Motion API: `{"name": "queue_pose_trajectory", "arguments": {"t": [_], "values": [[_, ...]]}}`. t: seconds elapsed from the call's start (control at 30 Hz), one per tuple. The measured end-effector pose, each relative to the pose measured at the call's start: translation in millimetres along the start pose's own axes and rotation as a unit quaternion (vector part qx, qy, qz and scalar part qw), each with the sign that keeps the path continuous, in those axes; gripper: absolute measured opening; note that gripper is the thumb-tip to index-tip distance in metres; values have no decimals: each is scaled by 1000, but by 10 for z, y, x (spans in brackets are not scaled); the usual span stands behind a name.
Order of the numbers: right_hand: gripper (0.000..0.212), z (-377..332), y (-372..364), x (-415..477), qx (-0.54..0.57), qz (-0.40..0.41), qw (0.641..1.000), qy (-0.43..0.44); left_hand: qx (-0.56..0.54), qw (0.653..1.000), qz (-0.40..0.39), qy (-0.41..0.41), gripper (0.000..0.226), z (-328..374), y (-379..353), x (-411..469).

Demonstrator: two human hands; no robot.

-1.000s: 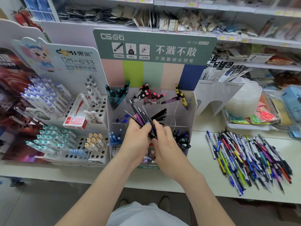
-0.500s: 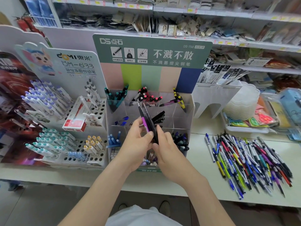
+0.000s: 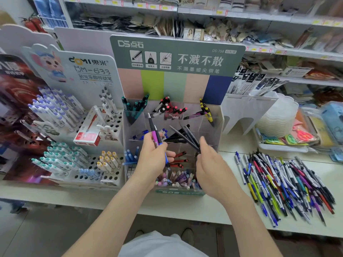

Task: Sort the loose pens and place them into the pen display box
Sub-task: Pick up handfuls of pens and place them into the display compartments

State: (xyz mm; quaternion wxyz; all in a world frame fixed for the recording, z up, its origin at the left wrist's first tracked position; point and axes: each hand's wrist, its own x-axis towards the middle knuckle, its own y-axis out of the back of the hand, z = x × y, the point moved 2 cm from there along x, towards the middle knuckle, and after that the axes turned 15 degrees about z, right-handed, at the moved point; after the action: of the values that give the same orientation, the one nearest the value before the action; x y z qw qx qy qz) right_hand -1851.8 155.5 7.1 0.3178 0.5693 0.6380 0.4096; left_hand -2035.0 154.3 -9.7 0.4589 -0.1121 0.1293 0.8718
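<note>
loose pens [image 3: 284, 186]: mixed-colour heap, right of the box
display box [image 3: 216, 125]: clear, pens grouped by colour
black pens [image 3: 185, 139]: fanned over the box
purple pen [image 3: 154, 138]: near upright, left of them

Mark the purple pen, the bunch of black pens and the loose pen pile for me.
purple pen [image 3: 154, 135]: head view, middle of its barrel.
bunch of black pens [image 3: 189, 139]: head view, middle of the fanned barrels.
loose pen pile [image 3: 285, 186]: head view, centre of the heap.

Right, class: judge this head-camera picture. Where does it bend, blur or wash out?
Head view: the wide lens bows the shelf edges and counter; light is flat; black pens in the right hand smear slightly; the purple pen in the left hand looks crisp.
</note>
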Motion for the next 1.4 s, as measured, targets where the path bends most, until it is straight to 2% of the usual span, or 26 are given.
{"name": "queue_pose_trajectory", "arguments": {"t": [0.13,0.37,0.57,0.63,0.7,0.8,0.9,0.93,1.07,1.13,1.2,1.27,1.3,1.33,1.4], "values": [[72,8,82,189,-107,3,994,24,-10,1000,11,13,37,-11,-14,26],[70,-314,96,510,-259,-25,960,99,-26,1000,-5,-1,37,-36,22,28],[42,-615,-29,729,-311,-61,935,158,-39,999,-16,10,37,-80,94,16],[43,-635,-86,784,-255,-46,950,172,-34,999,-27,9,37,-90,103,12],[58,-571,-118,797,-125,-1,980,152,-27,999,-37,8,39,-97,114,8],[71,-410,-135,680,57,101,993,34,-24,999,-43,2,38,-102,128,17],[77,-319,-249,530,137,79,981,-115,-33,999,-37,2,36,-107,140,39],[78,-318,-292,517,145,79,979,-123,-36,999,-33,7,36,-112,144,48],[78,-384,-358,539,177,89,979,-43,-65,997,-30,39,34,-127,153,80],[76,-398,-355,503,218,96,971,-34,-84,994,-30,55,32,-130,158,88],[73,-397,-354,398,225,164,960,-28,-94,993,-30,58,29,-129,166,87],[59,-374,-359,230,247,235,939,-48,-97,994,-27,42,27,-127,174,77],[47,-375,-365,139,269,242,930,-61,-94,995,-25,30,26,-118,177,67],[37,-385,-382,56,300,223,925,-71,-95,995,-24,20,25,-108,181,56],[24,-440,-443,-75,373,133,913,-96,-119,992,-34,25,23,-89,175,35]]}}
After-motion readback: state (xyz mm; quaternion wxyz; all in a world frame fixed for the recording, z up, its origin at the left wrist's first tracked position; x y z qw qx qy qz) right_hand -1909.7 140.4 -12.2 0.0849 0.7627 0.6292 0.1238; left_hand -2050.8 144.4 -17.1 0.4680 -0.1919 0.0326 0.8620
